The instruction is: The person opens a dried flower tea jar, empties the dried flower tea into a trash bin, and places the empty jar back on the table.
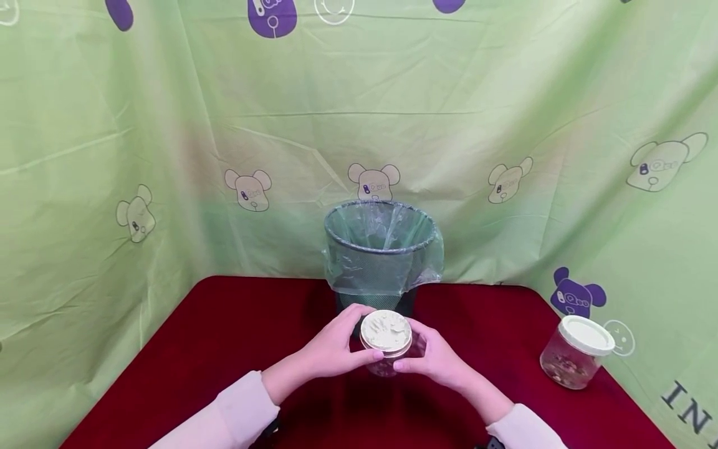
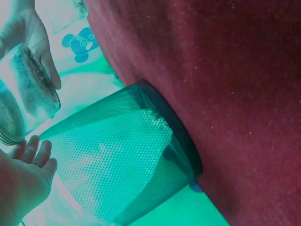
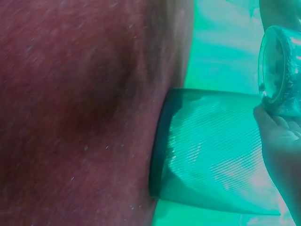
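Note:
Both hands hold a clear jar with a shiny, crinkled silver-white top, in front of the bin. My left hand grips it near the top rim, thumb at the front and fingers behind. Lower down on the opposite side, my right hand has its thumb and fingers around the jar. The wrist views show the underside of the jar, raised off the table, with some dark bits inside. In the left wrist view, the left hand is beside the jar's threaded end.
A mesh waste bin lined with a clear plastic bag stands at the back of the red-covered table. Another clear jar, white-lidded with brownish pieces inside, stands at the right edge. Green printed cloth hangs behind and at both sides.

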Available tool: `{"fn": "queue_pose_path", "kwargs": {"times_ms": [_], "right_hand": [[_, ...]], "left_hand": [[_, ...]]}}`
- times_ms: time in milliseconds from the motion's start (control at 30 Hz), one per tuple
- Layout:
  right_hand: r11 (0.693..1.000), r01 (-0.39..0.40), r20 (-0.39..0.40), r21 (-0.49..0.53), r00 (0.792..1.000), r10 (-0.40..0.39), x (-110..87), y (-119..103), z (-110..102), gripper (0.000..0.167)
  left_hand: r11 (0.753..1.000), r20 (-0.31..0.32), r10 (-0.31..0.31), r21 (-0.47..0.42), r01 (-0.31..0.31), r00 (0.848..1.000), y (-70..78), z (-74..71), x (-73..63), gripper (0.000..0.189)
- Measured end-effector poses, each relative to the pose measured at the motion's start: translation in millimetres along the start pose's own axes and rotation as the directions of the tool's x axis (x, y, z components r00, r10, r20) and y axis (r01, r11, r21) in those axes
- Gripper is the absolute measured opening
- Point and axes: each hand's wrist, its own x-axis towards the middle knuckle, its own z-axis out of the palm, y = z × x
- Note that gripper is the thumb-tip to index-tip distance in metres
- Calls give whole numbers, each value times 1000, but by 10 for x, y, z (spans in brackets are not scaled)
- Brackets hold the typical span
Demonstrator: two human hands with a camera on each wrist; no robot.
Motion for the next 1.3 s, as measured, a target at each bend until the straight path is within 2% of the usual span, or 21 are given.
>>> {"fn": "queue_pose_path", "kwargs": {"times_ms": [500,1133,1300], "right_hand": [[995,2,4,102,1000,-2,60,-154,49,71],[998,-18,-48,54,999,20,58,-194,105,64],[999,-32,-89,16,995,33,65,-193,145,65]], "left_hand": [[983,5,66,-175,-64,998,61,-125,66,67],[987,-91,36,-152,-49,995,104,-84,46,62],[987,-151,20,-155,-43,988,130,-31,33,64]]}}
